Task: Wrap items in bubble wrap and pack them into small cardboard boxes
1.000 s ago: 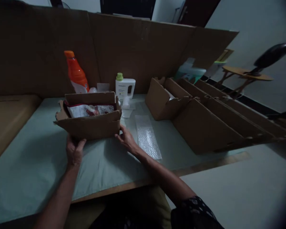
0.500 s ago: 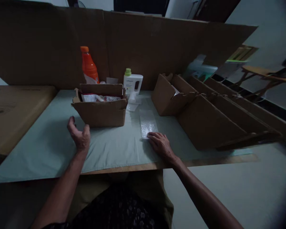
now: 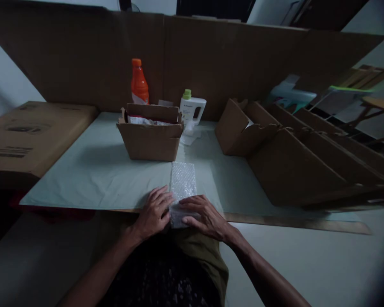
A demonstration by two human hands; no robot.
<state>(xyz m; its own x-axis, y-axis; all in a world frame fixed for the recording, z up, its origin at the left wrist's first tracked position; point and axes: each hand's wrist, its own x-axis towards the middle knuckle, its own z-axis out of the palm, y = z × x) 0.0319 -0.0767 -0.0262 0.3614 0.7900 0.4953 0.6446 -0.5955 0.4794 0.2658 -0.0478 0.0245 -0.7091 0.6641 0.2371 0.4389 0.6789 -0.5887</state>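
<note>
Pressing down side by side, your two hands rest on the near end of a long strip of clear bubble wrap. Your left hand lies with its fingers spread flat against the left edge of the strip. Your right hand lies across the near end, fingers stretched out on top. Neither hand is closed around it. The two hands are close together, almost touching.

The strip lies on the pale green sheet of the counter, and its near end reaches the front edge, right by your body. Just past its far end stands an open brown cardboard box with packets inside. Behind the box stand a tall orange plastic bottle and a white jug with a green cap. To your right lean some folded brown cardboard boxes. A big flat cardboard carton sits on your left.
</note>
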